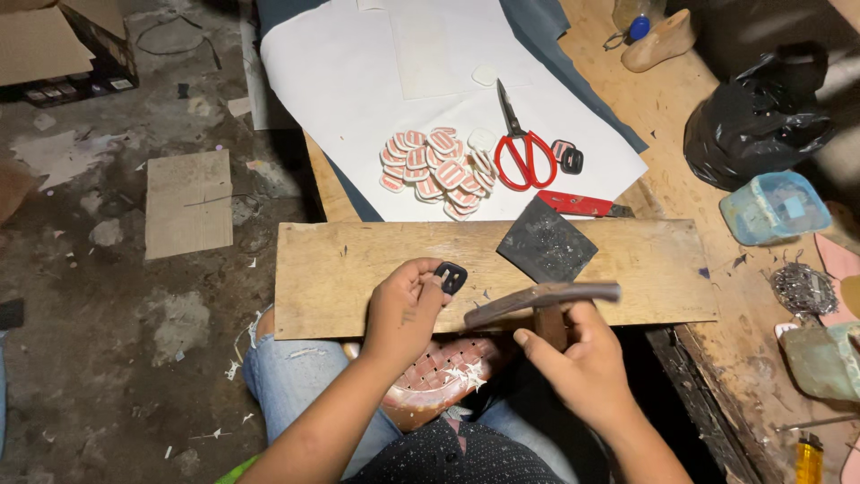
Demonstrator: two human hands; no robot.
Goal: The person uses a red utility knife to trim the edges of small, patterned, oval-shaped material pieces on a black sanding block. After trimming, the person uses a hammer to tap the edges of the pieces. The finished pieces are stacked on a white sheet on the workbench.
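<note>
Head view caught the hammering step: left hand pinched a black buckle on the wooden board, right hand gripped a hammer just beside it, needing a square blow.

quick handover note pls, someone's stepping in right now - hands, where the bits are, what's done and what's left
Left hand: fingers pinch a small black buckle against the wooden board across the lap.
Right hand: grips a hammer, head raised just right of the buckle.
Nearby: dark square pad on the board; pile of pink-and-white buckles on the white paper, beside red scissors; two more buckles right of the scissors; red knife below.
Done: cannot tell how many are finished.
Left: the pile looks untouched.
</note>
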